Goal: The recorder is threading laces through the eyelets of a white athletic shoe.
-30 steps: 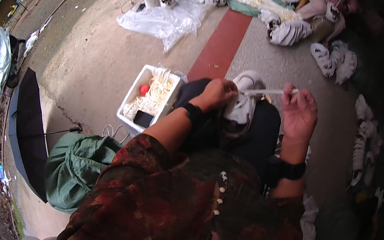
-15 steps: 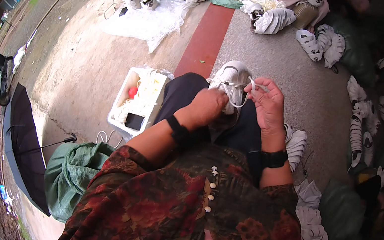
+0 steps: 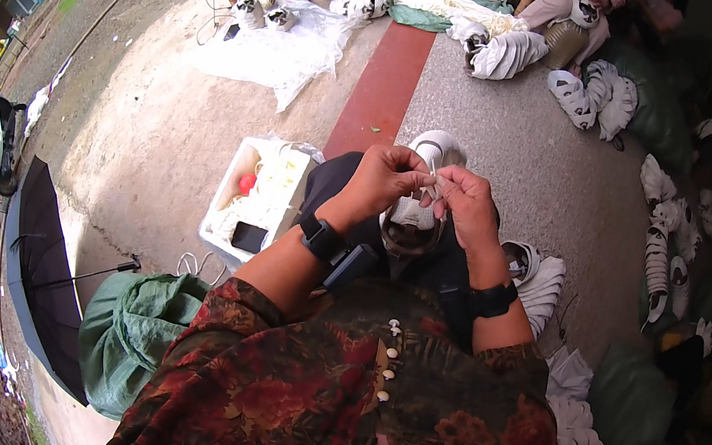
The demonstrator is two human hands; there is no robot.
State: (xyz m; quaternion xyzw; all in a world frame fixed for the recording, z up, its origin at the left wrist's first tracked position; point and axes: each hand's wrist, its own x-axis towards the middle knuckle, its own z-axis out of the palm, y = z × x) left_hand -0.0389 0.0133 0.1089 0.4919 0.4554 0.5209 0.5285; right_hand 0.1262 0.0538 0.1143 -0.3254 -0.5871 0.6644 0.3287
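Note:
A white mesh shoe (image 3: 416,214) rests between my thighs, its rounded front pointing away from me. Over its middle my two hands meet. My left hand (image 3: 383,180) has thumb and index finger pinched on a white shoelace (image 3: 433,175). From the other side, my right hand (image 3: 468,205) pinches the same lace, fingertips nearly touching the left ones. The fingers cover part of the lacing, so how the lace runs beneath them is hidden. Dark bands circle both my wrists.
Left of my knee stands a white foam box (image 3: 224,192) holding pale laces, a red round object (image 3: 247,183) and a phone (image 3: 248,236). An open black umbrella (image 3: 42,266) and green sack (image 3: 136,332) lie left. Bundled white shoes (image 3: 541,289) sit right. Other people sit ahead.
My left hand has come up off the shoe to the lace. My right hand has moved left and slightly down, so the two now meet at the lace.

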